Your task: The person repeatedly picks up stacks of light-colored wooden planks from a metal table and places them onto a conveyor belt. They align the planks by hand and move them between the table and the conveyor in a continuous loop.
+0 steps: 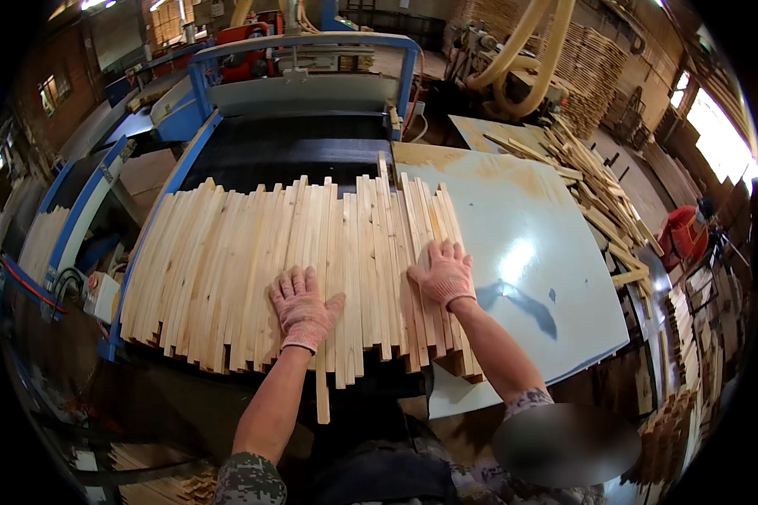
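Note:
A wide row of long, pale wooden strips (219, 269) lies side by side, their ends uneven. My left hand (304, 310), in a pinkish work glove, rests flat on the middle of the row with its fingers spread. Close to the row's right end, my right hand (446, 273) lies on the strips, gloved alike, fingers stretched out. Beneath the strips runs a dark conveyor belt (299, 143), bare at its far part. One strip (322, 391) juts out toward me, just beside my left hand; another (383, 168) sticks out at the far side.
A pale, shiny board (531, 244) adjoins the row on the right. Beyond it, loose wooden strips (606, 202) lie in a jumbled heap. A blue machine frame (303, 39) spans the belt's far end. Thick beige hoses (522, 59) hang at the back, near stacked wood (594, 71).

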`<state>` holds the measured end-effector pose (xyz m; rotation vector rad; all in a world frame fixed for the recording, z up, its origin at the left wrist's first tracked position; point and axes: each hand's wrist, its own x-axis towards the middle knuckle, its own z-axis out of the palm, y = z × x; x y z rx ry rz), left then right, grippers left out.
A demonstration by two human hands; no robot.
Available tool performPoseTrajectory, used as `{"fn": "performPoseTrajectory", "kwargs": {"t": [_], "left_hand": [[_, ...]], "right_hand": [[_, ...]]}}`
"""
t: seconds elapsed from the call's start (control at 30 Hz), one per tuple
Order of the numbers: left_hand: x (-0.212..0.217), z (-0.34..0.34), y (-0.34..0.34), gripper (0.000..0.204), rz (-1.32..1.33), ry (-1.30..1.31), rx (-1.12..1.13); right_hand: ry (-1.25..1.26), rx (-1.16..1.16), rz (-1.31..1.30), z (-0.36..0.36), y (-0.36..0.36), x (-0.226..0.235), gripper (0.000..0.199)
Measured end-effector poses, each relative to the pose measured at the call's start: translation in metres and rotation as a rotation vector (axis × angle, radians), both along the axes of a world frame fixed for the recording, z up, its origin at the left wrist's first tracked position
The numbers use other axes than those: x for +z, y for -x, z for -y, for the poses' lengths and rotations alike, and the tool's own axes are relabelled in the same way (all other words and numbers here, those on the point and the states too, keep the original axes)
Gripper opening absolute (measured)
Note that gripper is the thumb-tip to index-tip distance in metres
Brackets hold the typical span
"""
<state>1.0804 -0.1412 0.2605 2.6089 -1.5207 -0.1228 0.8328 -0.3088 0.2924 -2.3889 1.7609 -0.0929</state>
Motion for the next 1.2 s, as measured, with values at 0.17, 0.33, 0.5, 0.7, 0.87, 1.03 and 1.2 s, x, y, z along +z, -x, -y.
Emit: {"fn": "performPoseTrajectory", "kwargs": {"t": [0.17,0.33,0.5,0.7,0.87,1.03,1.2], "left_hand": [[0.008,0.006,0.006,0.097,-0.014,-0.043,-0.006],[0.0,0.001,0.0,0.097,0.022,-0.079,-0.009],[-0.004,0.006,0.002,0.097,0.029,-0.101,0.018],[-0.012,0.006,-0.004,0.096,0.041,-0.102,0.016],[-0.004,0.002,-0.008,0.096,-0.055,-0.072,-0.029],[-0.007,-0.038,-0.065,0.094,-0.287,0.243,-0.028],[0.003,-0.127,-0.161,0.093,-0.172,0.433,0.195]], "right_hand": [[0.125,-0.083,0.031,0.019,0.003,-0.021,0.082],[0.122,-0.089,0.047,0.026,0.043,-0.014,0.079],[0.1,-0.122,-0.019,0.043,0.101,-0.021,0.08],[0.241,-0.059,-0.069,0.028,0.083,-0.01,0.08],[-0.107,0.093,0.273,0.004,0.023,-0.011,0.056],[-0.175,0.028,0.343,-0.011,0.001,-0.028,0.04],[-0.02,0.03,0.286,-0.011,0.001,-0.024,0.061]]}}
